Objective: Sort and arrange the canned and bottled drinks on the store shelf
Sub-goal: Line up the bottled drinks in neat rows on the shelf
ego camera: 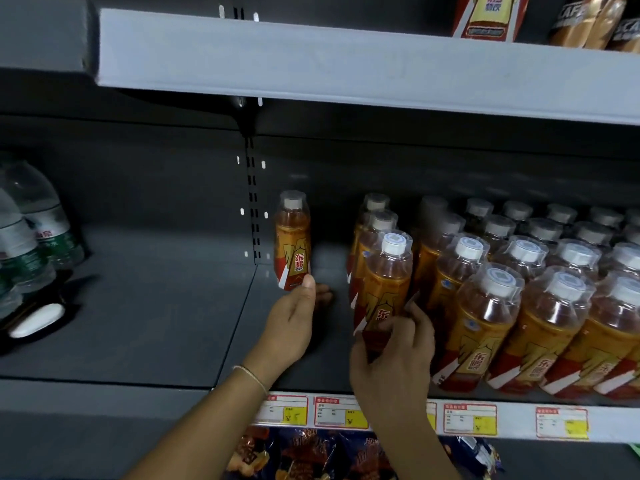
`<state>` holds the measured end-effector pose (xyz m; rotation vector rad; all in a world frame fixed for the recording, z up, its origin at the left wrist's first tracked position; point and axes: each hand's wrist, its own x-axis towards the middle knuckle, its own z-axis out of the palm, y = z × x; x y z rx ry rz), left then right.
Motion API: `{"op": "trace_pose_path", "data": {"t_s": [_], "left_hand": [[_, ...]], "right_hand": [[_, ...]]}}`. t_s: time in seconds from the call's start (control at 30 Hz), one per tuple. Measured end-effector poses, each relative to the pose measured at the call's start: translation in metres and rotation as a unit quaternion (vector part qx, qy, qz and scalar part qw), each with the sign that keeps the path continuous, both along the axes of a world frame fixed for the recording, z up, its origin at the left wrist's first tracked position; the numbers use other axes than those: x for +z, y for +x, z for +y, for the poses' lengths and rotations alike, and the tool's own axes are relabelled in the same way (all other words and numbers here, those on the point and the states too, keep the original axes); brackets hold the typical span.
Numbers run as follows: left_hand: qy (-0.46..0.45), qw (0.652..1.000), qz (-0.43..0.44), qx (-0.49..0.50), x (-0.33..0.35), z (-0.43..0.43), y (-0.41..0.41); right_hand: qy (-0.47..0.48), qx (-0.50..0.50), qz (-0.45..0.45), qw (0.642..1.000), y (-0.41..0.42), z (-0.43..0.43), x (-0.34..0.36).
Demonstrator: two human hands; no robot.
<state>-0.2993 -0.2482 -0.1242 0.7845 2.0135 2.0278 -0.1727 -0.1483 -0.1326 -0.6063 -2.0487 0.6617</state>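
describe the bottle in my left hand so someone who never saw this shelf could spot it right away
Look at the dark grey middle shelf, where a packed block of orange bottles fills the right side. Left of that block, across a gap and near the slotted upright, is the lone orange bottle. It alone sits apart from the rows, with the left hand holding its base.

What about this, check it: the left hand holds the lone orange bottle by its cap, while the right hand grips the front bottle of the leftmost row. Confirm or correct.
One thing is wrong. In the head view the left hand holds the lone orange bottle at its base, not its cap. The right hand does grip the front bottle of the leftmost row.
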Motion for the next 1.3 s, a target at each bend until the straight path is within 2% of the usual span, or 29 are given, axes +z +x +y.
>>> {"op": "trace_pose_path", "data": {"t_s": [0.07,0.13,0.27,0.33,0.47,0.57,0.73,0.83,0.93,1.1,1.3], "left_hand": [[0.024,0.999,0.014,0.03,0.004,-0.008,-0.015],[0.033,0.996,0.031,0.072,0.006,-0.016,-0.03],[0.053,0.983,0.019,0.174,0.0,-0.026,-0.055],[0.062,0.976,-0.004,0.207,-0.003,-0.028,-0.06],[0.03,0.974,0.041,0.221,-0.003,-0.03,-0.057],[0.009,0.974,0.067,0.214,-0.005,-0.031,-0.056],[-0.007,0.975,0.073,0.21,-0.01,-0.031,-0.057],[0.048,0.979,0.029,0.196,-0.005,-0.033,-0.054],[0.079,0.983,0.047,0.158,0.001,-0.035,-0.046],[0.01,0.997,0.037,0.073,0.003,-0.031,-0.021],[-0.046,0.996,-0.025,0.067,0.0,-0.031,0.017]], "right_hand": [[0.084,0.009,0.082,0.993,-0.002,-0.017,0.005],[0.086,0.071,0.056,0.992,-0.017,-0.032,0.013],[-0.025,0.167,-0.161,0.972,-0.083,-0.034,0.021],[-0.073,0.173,-0.184,0.965,-0.118,-0.028,0.024],[-0.175,0.151,-0.199,0.952,-0.17,-0.022,0.026],[-0.189,0.136,-0.198,0.952,-0.184,-0.017,0.025],[-0.137,0.112,-0.225,0.958,-0.166,-0.02,0.023],[-0.111,0.112,-0.22,0.963,-0.133,-0.03,0.016],[-0.099,0.089,-0.201,0.971,-0.097,-0.039,0.013],[-0.094,0.089,-0.182,0.975,-0.053,-0.047,0.01],[-0.1,0.101,-0.175,0.974,-0.014,-0.038,0.003]]}}
